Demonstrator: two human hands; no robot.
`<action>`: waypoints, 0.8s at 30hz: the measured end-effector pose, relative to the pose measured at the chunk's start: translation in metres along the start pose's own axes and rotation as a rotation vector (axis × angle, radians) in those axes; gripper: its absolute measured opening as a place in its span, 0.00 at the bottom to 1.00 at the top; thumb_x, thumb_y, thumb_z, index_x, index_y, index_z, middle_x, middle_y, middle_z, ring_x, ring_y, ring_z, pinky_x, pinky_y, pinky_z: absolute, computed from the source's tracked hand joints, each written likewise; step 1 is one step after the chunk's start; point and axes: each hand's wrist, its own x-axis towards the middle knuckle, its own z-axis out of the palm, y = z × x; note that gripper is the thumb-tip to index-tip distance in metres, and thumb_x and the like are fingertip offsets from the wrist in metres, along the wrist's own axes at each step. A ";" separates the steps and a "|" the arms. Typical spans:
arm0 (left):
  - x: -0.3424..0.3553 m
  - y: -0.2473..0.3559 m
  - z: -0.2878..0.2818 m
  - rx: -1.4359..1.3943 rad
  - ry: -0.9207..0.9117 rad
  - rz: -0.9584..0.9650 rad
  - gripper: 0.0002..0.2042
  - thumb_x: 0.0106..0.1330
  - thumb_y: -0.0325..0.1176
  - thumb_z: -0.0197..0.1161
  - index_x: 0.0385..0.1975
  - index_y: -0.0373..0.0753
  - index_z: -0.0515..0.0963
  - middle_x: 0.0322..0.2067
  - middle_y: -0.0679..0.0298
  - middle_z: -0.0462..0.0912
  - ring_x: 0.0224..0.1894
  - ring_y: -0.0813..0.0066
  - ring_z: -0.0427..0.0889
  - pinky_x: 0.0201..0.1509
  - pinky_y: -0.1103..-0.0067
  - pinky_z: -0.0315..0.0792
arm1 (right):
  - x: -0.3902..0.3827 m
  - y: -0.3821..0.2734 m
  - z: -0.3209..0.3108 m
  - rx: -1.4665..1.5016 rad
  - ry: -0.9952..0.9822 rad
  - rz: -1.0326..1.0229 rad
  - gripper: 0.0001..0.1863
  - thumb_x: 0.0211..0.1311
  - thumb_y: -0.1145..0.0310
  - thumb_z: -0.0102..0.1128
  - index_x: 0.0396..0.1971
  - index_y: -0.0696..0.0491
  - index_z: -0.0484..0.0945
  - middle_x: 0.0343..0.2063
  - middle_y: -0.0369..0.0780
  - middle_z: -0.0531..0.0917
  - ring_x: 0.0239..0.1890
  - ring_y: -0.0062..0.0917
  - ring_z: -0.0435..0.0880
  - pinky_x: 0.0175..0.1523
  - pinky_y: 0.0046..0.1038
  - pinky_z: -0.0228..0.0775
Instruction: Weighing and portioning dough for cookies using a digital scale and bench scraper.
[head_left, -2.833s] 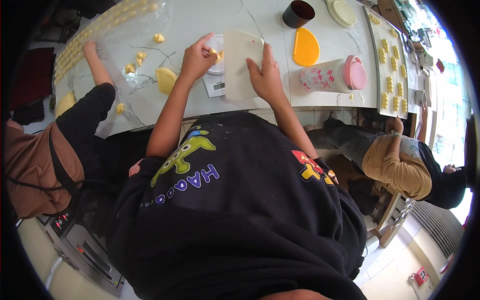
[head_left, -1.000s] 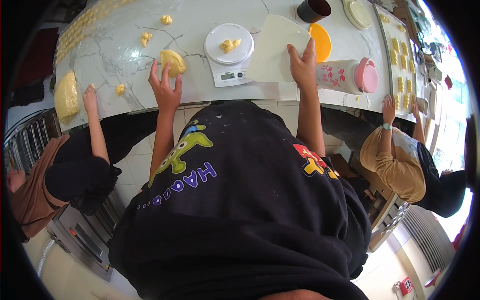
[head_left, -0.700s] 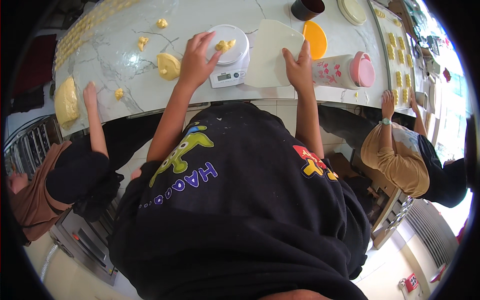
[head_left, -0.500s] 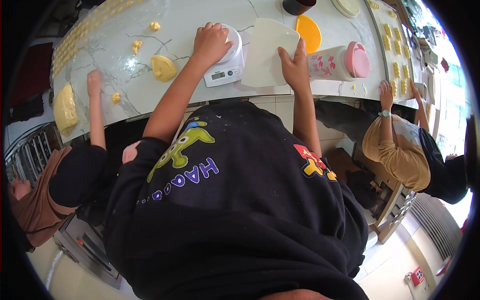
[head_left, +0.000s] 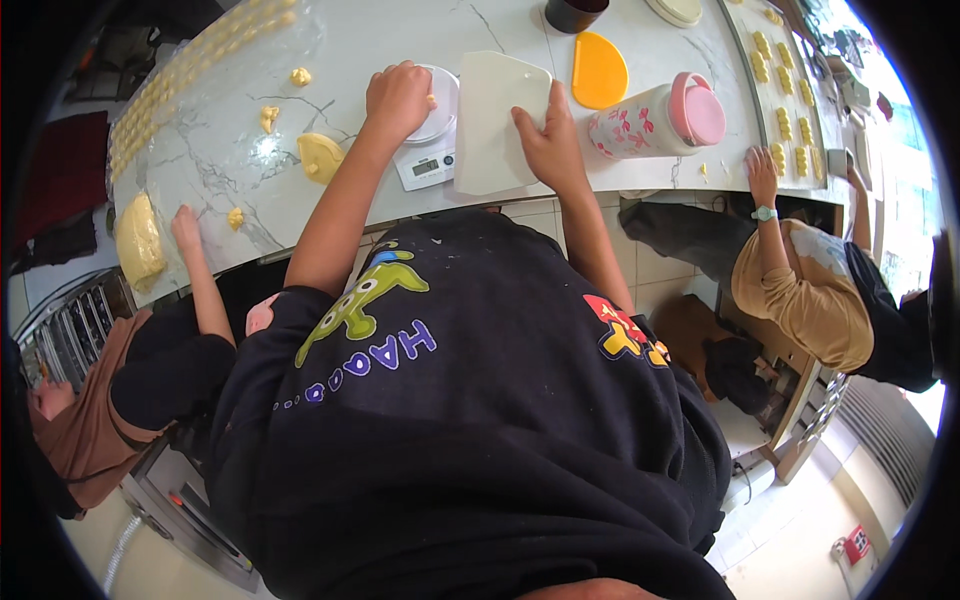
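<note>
My left hand [head_left: 398,98] is closed over the round plate [head_left: 439,115] of a white digital scale [head_left: 425,168], pinching a small yellow dough piece [head_left: 430,101] that its fingers mostly hide. My right hand [head_left: 545,140] grips a cream, flat scraper [head_left: 497,123], upright in the picture just right of the scale. A cut yellow dough lump [head_left: 318,158] lies left of the scale, with small dough bits [head_left: 270,118] on the marble table [head_left: 360,40] nearby. A yellow curved scraper [head_left: 600,70] lies beyond my right hand, beside a pink-lidded floral tumbler [head_left: 650,120].
A co-worker at left [head_left: 185,228] has a hand by wrapped dough [head_left: 140,250]; rows of dough pieces [head_left: 150,115] lie under plastic. Another person's hand [head_left: 762,175] rests by a tray [head_left: 785,40] of shaped dough at right. A dark cup [head_left: 575,15] and pale lid [head_left: 675,10] stand at the back.
My left hand moved from the cut dough lump to the scale's plate and closed over the piece there. My right hand, still on the cream scraper, has shifted left.
</note>
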 end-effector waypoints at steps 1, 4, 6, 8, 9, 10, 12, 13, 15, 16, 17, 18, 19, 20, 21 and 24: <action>0.000 -0.001 0.000 -0.165 0.001 -0.072 0.09 0.48 0.34 0.70 0.24 0.37 0.79 0.28 0.61 0.83 0.33 0.64 0.82 0.39 0.69 0.74 | 0.001 -0.002 0.005 0.014 -0.013 -0.034 0.21 0.56 0.73 0.54 0.49 0.60 0.61 0.32 0.55 0.79 0.35 0.48 0.81 0.37 0.36 0.72; -0.006 -0.015 0.005 -0.537 0.045 -0.180 0.07 0.51 0.31 0.68 0.26 0.36 0.79 0.26 0.61 0.83 0.29 0.69 0.83 0.35 0.74 0.75 | 0.003 -0.017 0.020 0.043 -0.058 -0.047 0.21 0.56 0.73 0.54 0.49 0.59 0.60 0.32 0.56 0.79 0.34 0.50 0.80 0.35 0.38 0.71; -0.013 -0.019 0.008 -0.745 0.086 -0.208 0.06 0.53 0.29 0.67 0.28 0.35 0.78 0.26 0.61 0.83 0.28 0.74 0.83 0.33 0.77 0.76 | 0.004 -0.025 0.032 0.127 -0.076 0.146 0.18 0.57 0.73 0.54 0.47 0.60 0.63 0.39 0.50 0.77 0.43 0.37 0.78 0.47 0.31 0.69; -0.021 -0.022 0.011 -1.126 0.106 -0.372 0.09 0.55 0.26 0.65 0.35 0.34 0.76 0.27 0.59 0.83 0.28 0.79 0.82 0.33 0.83 0.76 | 0.007 -0.028 0.043 0.117 -0.079 0.142 0.18 0.57 0.74 0.54 0.46 0.60 0.61 0.39 0.53 0.78 0.42 0.43 0.79 0.45 0.35 0.70; -0.023 -0.023 0.013 -1.127 0.111 -0.379 0.09 0.55 0.26 0.65 0.35 0.34 0.76 0.27 0.59 0.83 0.28 0.79 0.82 0.33 0.83 0.76 | 0.008 -0.032 0.047 0.078 -0.117 0.176 0.19 0.57 0.74 0.53 0.46 0.60 0.59 0.38 0.55 0.78 0.41 0.47 0.79 0.44 0.37 0.70; -0.025 -0.024 0.016 -1.213 0.156 -0.404 0.11 0.54 0.25 0.65 0.37 0.33 0.75 0.26 0.58 0.83 0.29 0.78 0.83 0.32 0.83 0.76 | 0.009 -0.034 0.050 0.039 -0.154 0.210 0.19 0.57 0.74 0.52 0.47 0.61 0.58 0.37 0.57 0.78 0.40 0.51 0.78 0.44 0.40 0.70; -0.028 -0.024 0.021 -1.300 0.207 -0.431 0.12 0.54 0.24 0.65 0.38 0.33 0.73 0.25 0.58 0.82 0.29 0.77 0.83 0.32 0.83 0.76 | 0.008 -0.033 0.056 0.018 -0.179 0.174 0.20 0.57 0.74 0.51 0.47 0.61 0.56 0.36 0.59 0.77 0.39 0.54 0.78 0.43 0.42 0.70; -0.030 -0.023 0.024 -1.316 0.229 -0.458 0.14 0.55 0.25 0.65 0.40 0.33 0.73 0.26 0.58 0.82 0.28 0.77 0.82 0.32 0.83 0.76 | 0.007 -0.033 0.059 -0.002 -0.199 0.141 0.21 0.57 0.75 0.50 0.47 0.62 0.55 0.35 0.61 0.77 0.38 0.57 0.77 0.42 0.44 0.69; -0.034 -0.017 0.022 -1.334 0.243 -0.483 0.15 0.56 0.25 0.65 0.42 0.33 0.72 0.27 0.59 0.82 0.28 0.78 0.82 0.33 0.84 0.76 | 0.012 -0.031 0.064 -0.046 -0.169 0.039 0.20 0.56 0.76 0.49 0.45 0.63 0.54 0.28 0.60 0.77 0.33 0.57 0.77 0.38 0.46 0.69; -0.036 -0.015 0.021 -1.279 0.247 -0.472 0.15 0.55 0.25 0.65 0.42 0.34 0.72 0.26 0.59 0.82 0.27 0.78 0.82 0.32 0.84 0.76 | 0.017 -0.030 0.066 -0.089 -0.137 -0.065 0.19 0.55 0.77 0.47 0.43 0.64 0.53 0.22 0.59 0.77 0.27 0.57 0.78 0.34 0.48 0.70; -0.039 -0.012 0.017 -1.222 0.250 -0.463 0.15 0.55 0.24 0.65 0.42 0.34 0.72 0.25 0.60 0.82 0.27 0.78 0.82 0.32 0.85 0.75 | 0.024 -0.029 0.066 -0.089 -0.138 -0.062 0.19 0.55 0.77 0.47 0.43 0.64 0.53 0.22 0.59 0.77 0.27 0.57 0.78 0.34 0.48 0.70; -0.040 -0.012 0.016 -1.223 0.249 -0.461 0.15 0.55 0.24 0.65 0.42 0.34 0.72 0.25 0.60 0.82 0.27 0.78 0.82 0.32 0.85 0.75 | 0.034 -0.029 0.067 -0.104 -0.118 -0.071 0.19 0.54 0.77 0.47 0.44 0.65 0.53 0.22 0.59 0.77 0.27 0.57 0.77 0.34 0.48 0.70; -0.041 -0.011 0.014 -1.171 0.216 -0.461 0.15 0.56 0.25 0.64 0.42 0.35 0.72 0.26 0.59 0.82 0.27 0.78 0.82 0.31 0.84 0.75 | 0.041 -0.028 0.067 -0.119 -0.098 -0.079 0.20 0.54 0.77 0.47 0.44 0.65 0.53 0.22 0.60 0.77 0.27 0.57 0.77 0.34 0.48 0.70; -0.041 -0.009 0.009 -1.120 0.183 -0.460 0.15 0.56 0.25 0.64 0.43 0.36 0.72 0.26 0.59 0.83 0.27 0.78 0.82 0.31 0.84 0.75 | 0.046 -0.026 0.068 -0.120 -0.095 -0.078 0.20 0.54 0.77 0.47 0.44 0.65 0.53 0.22 0.60 0.77 0.27 0.57 0.77 0.34 0.48 0.70; -0.041 -0.009 0.003 -1.121 0.181 -0.457 0.15 0.56 0.25 0.64 0.43 0.36 0.72 0.26 0.59 0.83 0.27 0.78 0.82 0.31 0.84 0.75 | 0.050 -0.025 0.068 -0.139 -0.077 -0.074 0.20 0.54 0.77 0.47 0.45 0.65 0.53 0.23 0.59 0.77 0.27 0.57 0.77 0.35 0.47 0.70; -0.042 -0.010 -0.017 -0.755 0.156 -0.324 0.14 0.56 0.26 0.64 0.43 0.38 0.73 0.28 0.59 0.84 0.27 0.78 0.83 0.32 0.83 0.75 | 0.055 -0.015 0.061 -0.167 -0.013 -0.084 0.21 0.54 0.77 0.49 0.45 0.65 0.53 0.23 0.59 0.78 0.27 0.56 0.78 0.36 0.46 0.71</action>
